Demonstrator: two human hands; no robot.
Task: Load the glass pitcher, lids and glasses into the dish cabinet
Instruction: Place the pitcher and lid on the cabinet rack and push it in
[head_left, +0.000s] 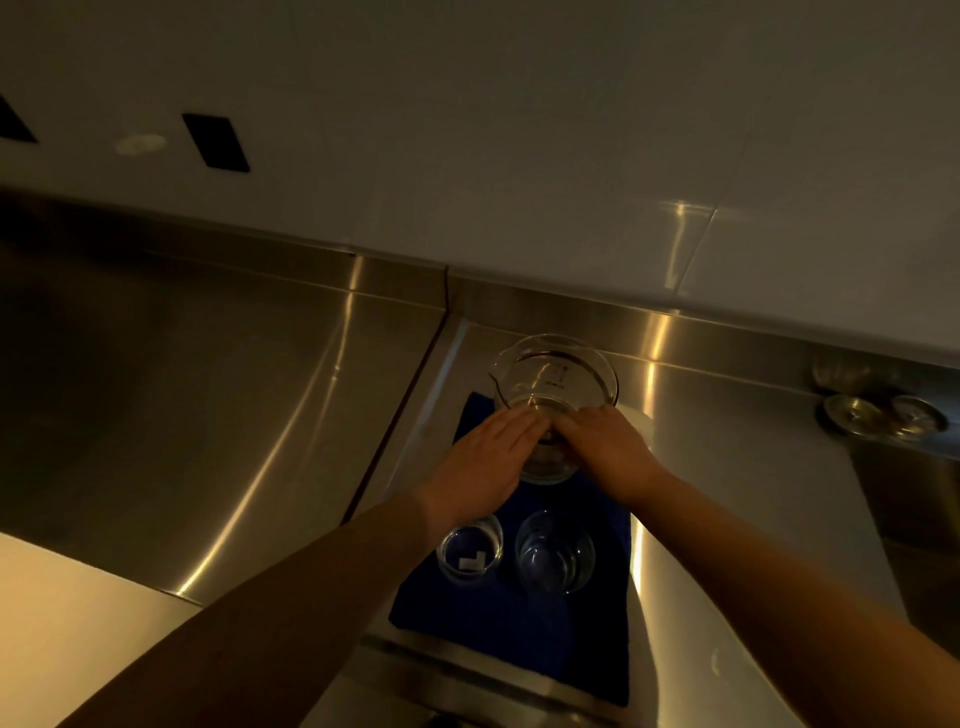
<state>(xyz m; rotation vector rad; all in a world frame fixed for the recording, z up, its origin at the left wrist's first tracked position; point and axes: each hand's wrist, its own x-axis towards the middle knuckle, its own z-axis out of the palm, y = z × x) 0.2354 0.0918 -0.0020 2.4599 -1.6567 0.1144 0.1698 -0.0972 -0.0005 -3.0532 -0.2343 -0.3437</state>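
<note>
Dimly lit, the steel table (727, 467) runs along a pale tiled wall (519, 130), with a dark blue cloth (519, 623) spread on it. At the cloth's far end stands the glass pitcher (558, 384), upright, its spout toward the left. Both forearms reach in from the near edge and meet at the pitcher's near side. The left hand (483, 457) lies flat, fingers straight and together, fingertips touching the glass. The right hand (605, 441) is arched over the near wall of the pitcher, its fingers bent against the glass; it seems to have hold of the pitcher, though the fingertips are hidden behind the knuckles. Two glasses stand on the cloth nearer me: the left glass (470, 553), partly covered by the left wrist, and the right glass (555, 551). Far right, round metal fittings (878, 415) sit blurred in shadow.
</note>
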